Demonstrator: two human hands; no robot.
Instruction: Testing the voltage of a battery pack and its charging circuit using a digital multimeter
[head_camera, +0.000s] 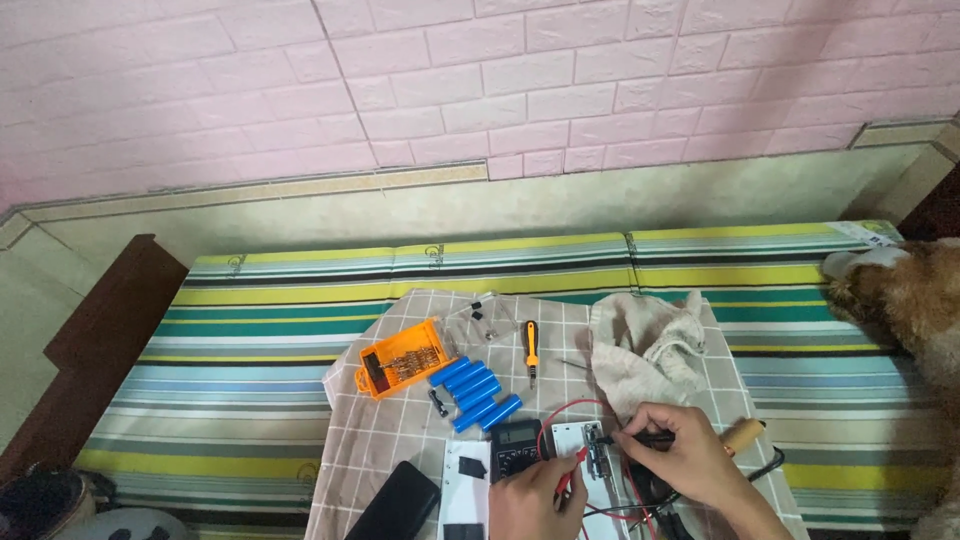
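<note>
My left hand (532, 498) holds a red probe (572, 466) whose tip points at a small circuit board (597, 451) lying on a white piece. My right hand (678, 452) pinches a black probe (640, 437) and touches its tip to the same board. A black multimeter (517, 446) lies just left of the board, with red and black leads looping around it. Both hands sit at the lower middle of the head view, over a checked beige cloth (400, 425).
Several blue cylindrical cells (476, 393) lie beside an orange bit case (402, 358) and an orange-handled screwdriver (531, 350). A crumpled beige rag (645, 352) sits at right, a wooden-handled tool (744, 435) beyond my right hand, a black case (396, 503) at bottom left. A furry animal (905, 300) rests on the striped mattress (250, 330).
</note>
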